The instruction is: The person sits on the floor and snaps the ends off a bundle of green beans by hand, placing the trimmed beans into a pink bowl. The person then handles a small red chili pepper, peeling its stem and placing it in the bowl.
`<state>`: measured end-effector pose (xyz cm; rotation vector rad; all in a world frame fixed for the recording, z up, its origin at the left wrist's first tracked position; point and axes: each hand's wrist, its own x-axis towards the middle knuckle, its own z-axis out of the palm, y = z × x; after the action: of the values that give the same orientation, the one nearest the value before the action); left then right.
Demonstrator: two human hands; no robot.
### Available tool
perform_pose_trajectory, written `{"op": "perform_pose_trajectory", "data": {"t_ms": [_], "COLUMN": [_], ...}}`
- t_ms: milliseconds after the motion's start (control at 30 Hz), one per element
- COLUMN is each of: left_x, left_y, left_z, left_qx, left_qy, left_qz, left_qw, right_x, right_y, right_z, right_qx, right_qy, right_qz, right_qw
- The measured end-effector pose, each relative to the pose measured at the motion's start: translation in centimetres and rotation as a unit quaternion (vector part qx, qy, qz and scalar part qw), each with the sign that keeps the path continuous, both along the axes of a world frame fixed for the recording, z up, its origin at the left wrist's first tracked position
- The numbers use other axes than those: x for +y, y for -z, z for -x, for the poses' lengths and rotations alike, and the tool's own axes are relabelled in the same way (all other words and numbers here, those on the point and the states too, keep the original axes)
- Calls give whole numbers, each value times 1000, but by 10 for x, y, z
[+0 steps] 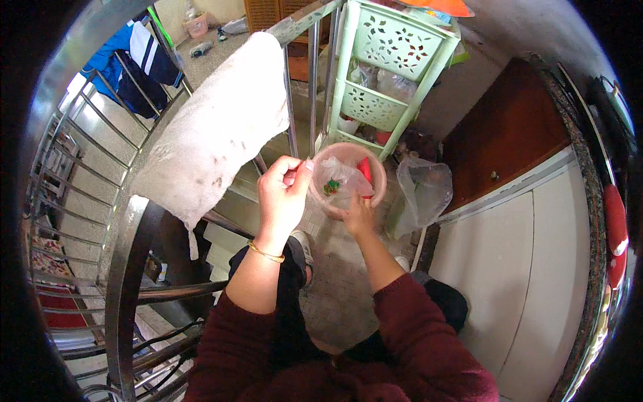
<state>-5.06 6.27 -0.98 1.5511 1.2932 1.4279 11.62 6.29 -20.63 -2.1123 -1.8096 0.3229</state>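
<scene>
My left hand point(284, 193) is raised at the left rim of a pink plastic basin point(381, 193), its fingers curled and the thumb against the forefinger. Whether anything thin is pinched there is too small to tell. Over the basin's near side, my right hand point(359, 217) grips the near edge of a clear plastic bag point(344, 173), its fingertips partly hidden. A small green and red item point(331, 187) shows at the bag's left part. Beside the bag, a red packet point(365, 170) leans against the basin's right wall.
A pale green plastic rack point(391, 45) of drawers stands behind the basin. To the right are another clear plastic bag point(424, 188) and white cabinet doors point(487, 271). A stained white cloth point(226, 110) hangs over the metal stair railing point(123, 281) on the left.
</scene>
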Motion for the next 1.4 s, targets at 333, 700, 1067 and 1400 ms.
{"op": "perform_pose_trajectory", "data": {"t_ms": [333,700,1067,1400], "left_x": [-2,-6,-7,-1], "left_y": [0,0,9,29], "left_z": [-6,-12,-10,-12], "left_qx": [-1,16,31,139], "left_qy": [5,28,47,101], "left_qz": [-4,7,-19,22], "left_qw": [1000,999,998,985], "right_x": [-21,4,18,3], "right_y": [39,26,69,-41], "right_z": [12,29,63,56], "right_qx": [-12,-93,-41,201], "right_qy": [-117,-157,-198,-453], "right_qz": [-125,-41,-112,161], "right_qw": [985,982,973,854]}}
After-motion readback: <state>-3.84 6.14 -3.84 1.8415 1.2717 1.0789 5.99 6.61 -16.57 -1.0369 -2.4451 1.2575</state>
